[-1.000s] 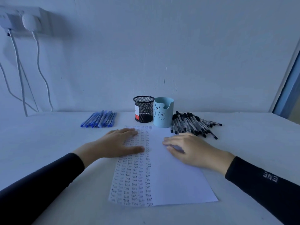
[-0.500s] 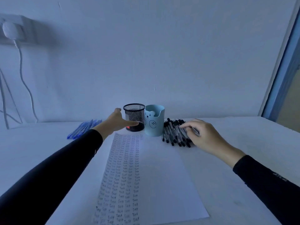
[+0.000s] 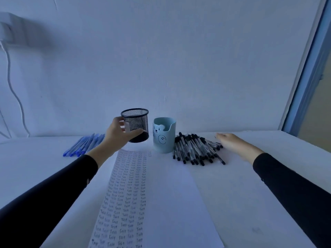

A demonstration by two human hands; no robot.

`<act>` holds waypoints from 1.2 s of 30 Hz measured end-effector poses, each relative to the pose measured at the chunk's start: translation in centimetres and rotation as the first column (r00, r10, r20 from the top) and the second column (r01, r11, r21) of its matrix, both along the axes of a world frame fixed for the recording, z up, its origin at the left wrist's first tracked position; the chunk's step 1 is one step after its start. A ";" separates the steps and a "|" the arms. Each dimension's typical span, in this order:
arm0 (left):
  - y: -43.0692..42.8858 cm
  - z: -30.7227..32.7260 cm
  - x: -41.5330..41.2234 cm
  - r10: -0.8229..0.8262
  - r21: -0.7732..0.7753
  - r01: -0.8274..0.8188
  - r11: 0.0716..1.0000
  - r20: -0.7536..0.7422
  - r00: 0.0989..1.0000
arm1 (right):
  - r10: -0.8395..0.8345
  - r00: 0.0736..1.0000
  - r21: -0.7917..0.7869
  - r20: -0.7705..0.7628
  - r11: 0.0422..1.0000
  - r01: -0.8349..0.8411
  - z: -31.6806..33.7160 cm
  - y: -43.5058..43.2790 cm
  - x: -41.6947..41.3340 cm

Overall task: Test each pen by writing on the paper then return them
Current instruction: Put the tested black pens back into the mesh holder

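Gripping the mesh cup [image 3: 137, 125], the left hand [image 3: 116, 135] holds it raised beside the bear cup [image 3: 163, 138]. The right hand [image 3: 232, 142], blurred, is at the black pens [image 3: 195, 149]; I cannot tell its grip. The paper [image 3: 170, 203] lies between the arms.

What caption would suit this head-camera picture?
Left hand grips the mesh cup; right hand reaches beside the black pens.

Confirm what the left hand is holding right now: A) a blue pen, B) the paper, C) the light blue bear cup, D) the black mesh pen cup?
D: the left hand has its thumb and fingers curled round the black mesh pen cup, while the bear cup stands untouched beside it.
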State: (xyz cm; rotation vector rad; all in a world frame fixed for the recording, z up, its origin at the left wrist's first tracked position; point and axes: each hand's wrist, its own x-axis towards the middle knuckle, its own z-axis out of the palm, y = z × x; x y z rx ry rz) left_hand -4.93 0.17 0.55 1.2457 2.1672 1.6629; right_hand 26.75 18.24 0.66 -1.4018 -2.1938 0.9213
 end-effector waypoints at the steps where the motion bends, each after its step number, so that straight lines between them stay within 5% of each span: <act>1: -1.0 0.3 0.5 0.002 0.036 -0.002 0.999 0.000 1.000 | -0.021 1.000 -0.061 0.003 0.998 0.021 0.2 0.4 0.1; 16: -7.9 -2.4 6.0 -0.328 -0.039 0.329 0.944 0.014 0.944 | -0.098 0.995 -0.182 -0.022 0.979 0.092 0.8 1.0 -2.6; 36: -8.1 -3.8 6.1 -0.307 -0.016 0.306 0.952 -0.032 0.951 | -0.043 0.999 -0.371 0.010 0.928 0.043 2.0 1.3 -3.9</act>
